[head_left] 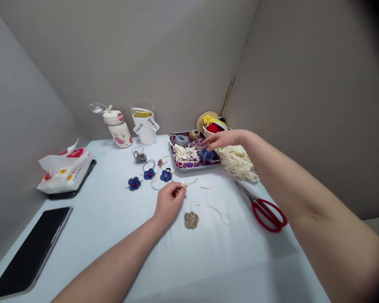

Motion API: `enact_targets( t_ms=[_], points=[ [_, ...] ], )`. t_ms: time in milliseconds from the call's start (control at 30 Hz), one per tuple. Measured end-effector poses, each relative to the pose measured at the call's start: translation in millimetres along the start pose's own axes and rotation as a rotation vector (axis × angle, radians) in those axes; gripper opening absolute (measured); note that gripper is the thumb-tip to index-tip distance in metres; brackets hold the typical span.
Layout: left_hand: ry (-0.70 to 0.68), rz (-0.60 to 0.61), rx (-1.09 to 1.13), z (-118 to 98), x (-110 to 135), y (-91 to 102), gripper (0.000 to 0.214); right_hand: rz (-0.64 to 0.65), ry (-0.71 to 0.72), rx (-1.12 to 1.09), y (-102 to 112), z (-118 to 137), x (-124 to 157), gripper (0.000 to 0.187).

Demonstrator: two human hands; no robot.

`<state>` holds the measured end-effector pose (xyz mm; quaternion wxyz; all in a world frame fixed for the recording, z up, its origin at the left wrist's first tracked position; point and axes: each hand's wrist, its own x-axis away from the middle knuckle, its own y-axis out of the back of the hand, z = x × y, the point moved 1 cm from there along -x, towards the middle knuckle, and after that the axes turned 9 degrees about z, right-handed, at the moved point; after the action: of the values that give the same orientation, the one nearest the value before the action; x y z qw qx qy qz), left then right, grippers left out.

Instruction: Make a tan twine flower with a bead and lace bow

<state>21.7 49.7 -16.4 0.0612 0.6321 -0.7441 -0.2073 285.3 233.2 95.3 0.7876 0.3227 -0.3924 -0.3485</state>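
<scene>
1. White yarn piece [183, 184] we're pinching snugly in our left hand [170, 200], near the beige petalled flower [191, 220].
2. Over the silver metal tray [194, 169], we're reaching our right hand [221, 138] carefully, avoiding snags; its finger grip is unclear.

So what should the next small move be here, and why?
Probably the right hand should pick something from the metal tray: it is over the tray, close to the blurred blue bundle, though contact can't be made out. The left hand is occupied, pinching a small white piece, so it seems best kept there.
</scene>
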Motion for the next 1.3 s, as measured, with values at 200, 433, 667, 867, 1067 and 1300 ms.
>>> enact_targets(
  t_ms=[200,433,667,867,1067,1300],
  points=[
    [-0.005,0.000,-0.007,-0.3,0.1,0.0,0.013,-0.508,-0.191,0.075,17.2,-10.9,-1.0,0.026],
    [-0.013,0.006,-0.011,1.4,-0.2,-0.1,0.014,-0.529,-0.034,0.149,-6.8,11.3,-22.3,0.028],
    [-0.010,0.006,0.000,-1.1,-0.1,0.6,0.014,-0.287,0.176,0.298,-44.0,70.3,-36.8,0.026],
    [-0.023,0.004,-0.004,-1.4,0.0,0.5,0.015,-0.115,0.009,0.489,-74.7,83.0,-46.2,0.076],
    [-0.019,0.005,-0.008,-4.5,0.4,1.3,0.014,-0.254,0.012,0.400,-72.3,67.0,-54.4,0.043],
    [-0.016,0.004,-0.001,-3.8,0.5,0.5,0.013,-0.568,-0.102,0.223,-40.4,45.6,-47.4,0.035]
  ],
)
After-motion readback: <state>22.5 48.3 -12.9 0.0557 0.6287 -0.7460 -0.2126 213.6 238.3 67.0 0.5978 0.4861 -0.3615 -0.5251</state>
